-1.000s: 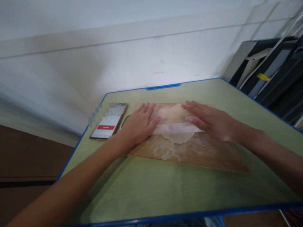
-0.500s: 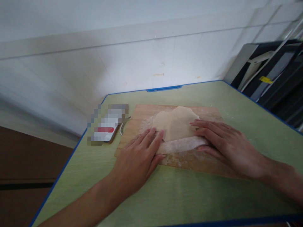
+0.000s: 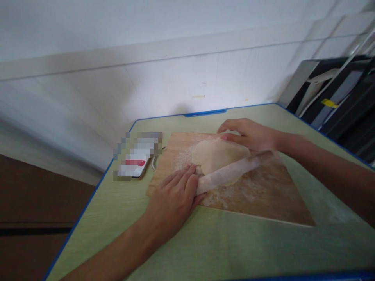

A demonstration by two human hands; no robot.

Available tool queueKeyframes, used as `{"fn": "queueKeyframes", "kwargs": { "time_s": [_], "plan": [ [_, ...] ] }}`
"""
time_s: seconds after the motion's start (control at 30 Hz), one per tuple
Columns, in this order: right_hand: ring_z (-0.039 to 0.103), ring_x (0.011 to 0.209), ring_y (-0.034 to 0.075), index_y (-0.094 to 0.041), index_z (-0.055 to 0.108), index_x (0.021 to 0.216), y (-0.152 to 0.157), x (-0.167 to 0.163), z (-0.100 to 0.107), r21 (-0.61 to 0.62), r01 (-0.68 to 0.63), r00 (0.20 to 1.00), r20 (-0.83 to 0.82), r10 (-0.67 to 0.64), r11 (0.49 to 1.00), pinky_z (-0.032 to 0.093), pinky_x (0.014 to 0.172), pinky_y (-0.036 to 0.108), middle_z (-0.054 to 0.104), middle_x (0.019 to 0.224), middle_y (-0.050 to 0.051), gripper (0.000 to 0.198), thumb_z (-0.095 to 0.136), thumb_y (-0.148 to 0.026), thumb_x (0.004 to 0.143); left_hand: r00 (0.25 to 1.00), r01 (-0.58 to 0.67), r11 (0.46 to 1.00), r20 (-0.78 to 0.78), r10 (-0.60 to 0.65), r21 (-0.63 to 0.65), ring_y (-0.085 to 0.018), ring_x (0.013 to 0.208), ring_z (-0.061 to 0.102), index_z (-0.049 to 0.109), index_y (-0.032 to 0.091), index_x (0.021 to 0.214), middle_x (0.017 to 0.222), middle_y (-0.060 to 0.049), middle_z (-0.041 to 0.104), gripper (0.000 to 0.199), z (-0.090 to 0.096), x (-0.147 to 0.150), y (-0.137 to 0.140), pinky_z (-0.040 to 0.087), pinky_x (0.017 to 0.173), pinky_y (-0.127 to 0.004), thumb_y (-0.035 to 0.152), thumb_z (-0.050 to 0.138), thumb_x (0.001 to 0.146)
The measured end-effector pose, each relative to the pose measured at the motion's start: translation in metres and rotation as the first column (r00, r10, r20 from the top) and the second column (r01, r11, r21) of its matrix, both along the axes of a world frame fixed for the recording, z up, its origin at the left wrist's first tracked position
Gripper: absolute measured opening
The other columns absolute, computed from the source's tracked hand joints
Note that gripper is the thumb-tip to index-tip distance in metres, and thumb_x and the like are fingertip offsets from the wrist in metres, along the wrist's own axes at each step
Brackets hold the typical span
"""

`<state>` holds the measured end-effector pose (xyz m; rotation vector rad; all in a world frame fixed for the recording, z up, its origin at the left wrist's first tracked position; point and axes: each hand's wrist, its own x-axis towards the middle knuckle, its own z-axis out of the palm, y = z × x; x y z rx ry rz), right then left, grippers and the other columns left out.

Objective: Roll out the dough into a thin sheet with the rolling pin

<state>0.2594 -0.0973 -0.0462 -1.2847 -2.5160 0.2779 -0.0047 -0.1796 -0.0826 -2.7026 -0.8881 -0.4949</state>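
Observation:
A pale, flattened sheet of dough [image 3: 218,156] lies on a floured wooden board [image 3: 263,195]. Across its near part, a flour-dusted rolling pin [image 3: 225,175] rests at a slant, its right end farther from me. My left hand [image 3: 178,187] is closed over the pin's left end, with the thumb on the near side. Off the pin, my right hand [image 3: 249,134] reaches over the board to the dough's far edge. Its thumb and forefinger are apart, the thumb tip at or just above the edge; whether it touches is unclear.
A phone [image 3: 137,156], its picture blurred out, lies left of the board with a pale cable or ring beside it. The green table [image 3: 249,246] has a blue rim and meets a white wall [image 3: 164,89]. Dark flat items [image 3: 331,93] lean at the right.
My right hand has left the pin and moved up to the dough's far edge. The pin's right end has swung away from me; my left hand stays at its left end.

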Motion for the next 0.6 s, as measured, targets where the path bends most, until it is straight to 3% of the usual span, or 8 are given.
{"fn": "queueKeyframes", "kwargs": {
  "time_s": [0.13, 0.27, 0.47, 0.6],
  "plan": [
    [0.061, 0.08, 0.019, -0.016, 0.065, 0.089, 0.024, -0.012, 0.001, -0.103, -0.002, 0.995, 0.094, 0.012, 0.995, 0.045, 0.068, 0.029, 0.068, 0.092, 0.009, 0.037, 0.038, -0.041, 0.09, 1.0, 0.022, 0.991, -0.009, -0.021, 0.134, -0.025, 0.104, 0.065, 0.058, 0.01, 0.09, 0.113, -0.018, 0.066, 0.033, -0.003, -0.001, -0.001, 0.053, 0.089, -0.038, 0.033, 0.035, 0.097],
    [0.056, 0.062, 0.015, -0.017, 0.061, 0.072, 0.034, -0.021, -0.005, -0.119, 0.022, 0.98, 0.199, 0.002, 0.993, 0.038, 0.053, 0.027, 0.066, 0.076, 0.008, 0.044, 0.037, -0.049, 0.09, 0.999, 0.031, 0.985, 0.007, -0.033, 0.17, -0.024, 0.105, 0.064, 0.059, 0.009, 0.091, 0.114, -0.016, 0.066, 0.036, -0.004, -0.002, -0.003, 0.051, 0.09, -0.037, 0.033, 0.032, 0.098],
    [0.057, 0.065, 0.018, -0.017, 0.061, 0.067, 0.024, -0.024, -0.007, -0.047, 0.042, 0.94, 0.34, -0.024, 0.998, 0.039, 0.06, 0.032, 0.065, 0.077, 0.011, 0.052, 0.03, -0.051, 0.091, 1.0, -0.005, 0.997, 0.026, 0.003, 0.071, -0.024, 0.104, 0.063, 0.057, 0.011, 0.092, 0.112, -0.015, 0.066, 0.03, -0.005, -0.006, -0.004, 0.05, 0.088, -0.037, 0.035, 0.04, 0.095],
    [0.057, 0.062, 0.019, -0.018, 0.06, 0.067, 0.009, -0.011, -0.008, -0.002, 0.087, 0.915, 0.397, -0.079, 0.996, 0.041, 0.059, 0.034, 0.064, 0.072, 0.011, 0.052, 0.029, -0.052, 0.091, 0.998, -0.059, 0.998, -0.015, 0.06, 0.037, -0.025, 0.088, 0.063, 0.055, 0.014, 0.087, 0.096, -0.011, 0.067, 0.023, -0.001, -0.006, -0.005, 0.053, 0.07, -0.038, 0.034, 0.046, 0.093]
  ]
}}
